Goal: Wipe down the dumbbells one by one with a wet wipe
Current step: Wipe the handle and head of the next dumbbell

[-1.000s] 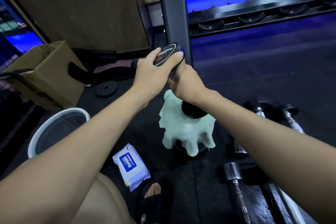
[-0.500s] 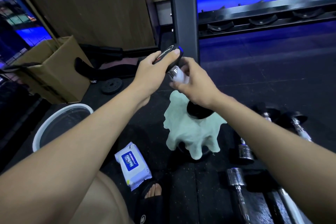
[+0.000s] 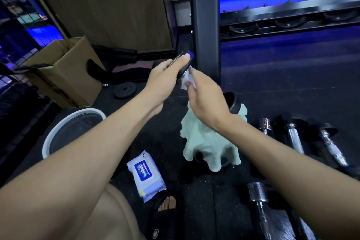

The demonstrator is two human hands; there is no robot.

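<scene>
Wiping dumbbell (image 3: 185, 66); pack (image 3: 145, 175) label unreadable.

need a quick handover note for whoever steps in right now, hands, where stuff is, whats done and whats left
Left hand grips the top head of the dumbbell, held upright over the green towel.
Right hand pinches the wet wipe against the underside of that head.
Wipes pack lies on the floor near your foot; white basin to the left.
Done: this dumbbell is mid-wipe; I can't tell which others are clean.
Left: finish it, then the dumbbells on the floor to the right, one by one.
</scene>
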